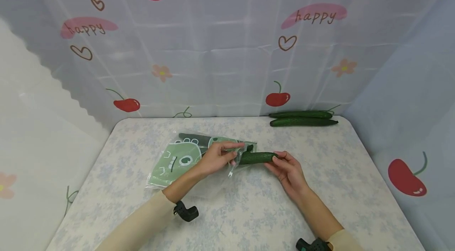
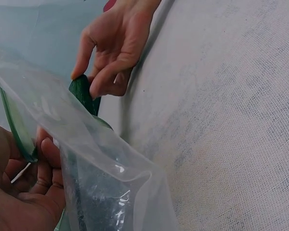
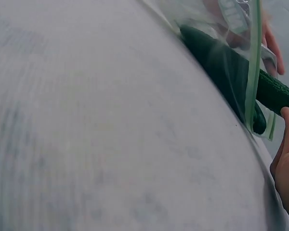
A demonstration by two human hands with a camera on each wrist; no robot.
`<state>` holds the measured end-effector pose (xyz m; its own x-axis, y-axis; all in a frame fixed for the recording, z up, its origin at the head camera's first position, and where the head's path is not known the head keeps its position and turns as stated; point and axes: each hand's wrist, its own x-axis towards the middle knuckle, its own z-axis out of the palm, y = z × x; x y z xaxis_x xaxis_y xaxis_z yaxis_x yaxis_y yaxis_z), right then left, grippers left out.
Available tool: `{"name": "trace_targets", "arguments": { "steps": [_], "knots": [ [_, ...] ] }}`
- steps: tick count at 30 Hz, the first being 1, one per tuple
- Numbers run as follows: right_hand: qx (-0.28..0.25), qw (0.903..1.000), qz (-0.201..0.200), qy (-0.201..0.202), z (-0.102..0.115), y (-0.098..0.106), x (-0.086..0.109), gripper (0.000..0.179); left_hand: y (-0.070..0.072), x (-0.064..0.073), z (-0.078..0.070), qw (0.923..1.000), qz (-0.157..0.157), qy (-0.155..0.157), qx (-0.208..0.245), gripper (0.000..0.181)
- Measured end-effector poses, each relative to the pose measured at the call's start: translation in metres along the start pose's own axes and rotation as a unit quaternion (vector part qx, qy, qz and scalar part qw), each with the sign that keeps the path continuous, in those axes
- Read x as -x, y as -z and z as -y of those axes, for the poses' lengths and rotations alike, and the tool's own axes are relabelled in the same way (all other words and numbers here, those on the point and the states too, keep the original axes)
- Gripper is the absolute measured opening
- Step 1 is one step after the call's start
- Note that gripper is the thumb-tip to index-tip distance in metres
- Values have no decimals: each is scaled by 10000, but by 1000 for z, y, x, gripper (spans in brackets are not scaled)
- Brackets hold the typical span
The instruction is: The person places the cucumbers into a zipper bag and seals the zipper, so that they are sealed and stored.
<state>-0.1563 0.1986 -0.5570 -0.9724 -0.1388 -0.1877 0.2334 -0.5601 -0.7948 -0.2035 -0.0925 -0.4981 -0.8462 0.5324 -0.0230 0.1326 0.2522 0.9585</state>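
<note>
A clear zip bag [image 1: 177, 166] printed with a green cartoon face lies on the table, its mouth to the right. My left hand [image 1: 217, 157] pinches the bag's mouth edge, where a green zip strip [image 2: 15, 125] shows near the fingers. With thumb and fingertips my right hand [image 1: 290, 173] holds the outer end of a cucumber [image 1: 257, 158], which reaches into the bag mouth. Another cucumber [image 3: 216, 67] lies inside the bag, seen through the plastic. The held cucumber's inner end is hidden by the bag and left hand.
Two more cucumbers [image 1: 303, 122] lie side by side at the table's back right edge. A pale patterned cloth covers the table [image 1: 227, 219]. Behind it hangs a white curtain [image 1: 213, 73] with cherry prints. Each wrist wears a black camera [image 1: 186, 211].
</note>
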Motion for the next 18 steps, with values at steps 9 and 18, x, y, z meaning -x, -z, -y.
{"name": "trace_targets", "arguments": {
  "steps": [9,18],
  "knots": [
    [563,9982,40,-200,-17,-23,-16,12,0,-2,2,10000,37,-9,-1,40],
    [2719,9620,234,-48,-15,-23,-20,30,6,2,4,9998,-41,176,-55,39]
  ]
}}
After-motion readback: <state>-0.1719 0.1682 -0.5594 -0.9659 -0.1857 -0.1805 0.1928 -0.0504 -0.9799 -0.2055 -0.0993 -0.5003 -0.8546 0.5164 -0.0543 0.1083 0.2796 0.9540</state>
